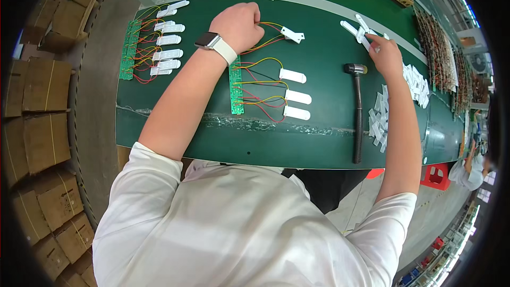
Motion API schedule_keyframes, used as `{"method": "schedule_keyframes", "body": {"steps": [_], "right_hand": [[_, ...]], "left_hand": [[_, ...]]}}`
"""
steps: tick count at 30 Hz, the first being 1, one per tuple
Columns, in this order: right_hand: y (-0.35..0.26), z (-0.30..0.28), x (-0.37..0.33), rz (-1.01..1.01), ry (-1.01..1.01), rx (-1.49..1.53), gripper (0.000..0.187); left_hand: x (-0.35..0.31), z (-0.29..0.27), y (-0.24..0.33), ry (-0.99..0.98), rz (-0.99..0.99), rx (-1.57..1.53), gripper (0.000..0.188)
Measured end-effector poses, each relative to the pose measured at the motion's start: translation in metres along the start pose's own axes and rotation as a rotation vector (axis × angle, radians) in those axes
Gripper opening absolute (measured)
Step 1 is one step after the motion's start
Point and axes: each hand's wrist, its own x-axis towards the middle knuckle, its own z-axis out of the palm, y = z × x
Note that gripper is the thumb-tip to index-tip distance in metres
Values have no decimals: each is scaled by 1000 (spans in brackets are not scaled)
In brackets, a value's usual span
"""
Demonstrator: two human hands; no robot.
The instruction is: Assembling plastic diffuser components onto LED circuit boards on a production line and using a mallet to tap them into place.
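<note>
Board [236, 87] on green table [313, 146], left hand [239, 25] curled over its far end, right hand [384, 54] at white strips [349, 27], can't tell if either grips, hammer [358, 114] nearby

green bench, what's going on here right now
A person's left hand is closed over the upper end of a green board wired to white tabs. The right hand is at a small group of white pieces. A hammer lies between board and right forearm, and another wired board lies at the left.
</note>
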Motion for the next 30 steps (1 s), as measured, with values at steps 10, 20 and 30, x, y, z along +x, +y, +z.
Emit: {"method": "schedule_keyframes", "body": {"steps": [10, 20, 30], "right_hand": [[-17, -15, -9, 86, 105, 220, 39], [-125, 0, -44, 263, -50, 587, 53], [-106, -3, -63, -317, 74, 77, 54]], "left_hand": [[-5, 1, -11, 378, 7, -144, 27], [-25, 28, 28, 44, 137, -97, 20], [-33, 29, 26, 70, 163, -63, 22]]}}
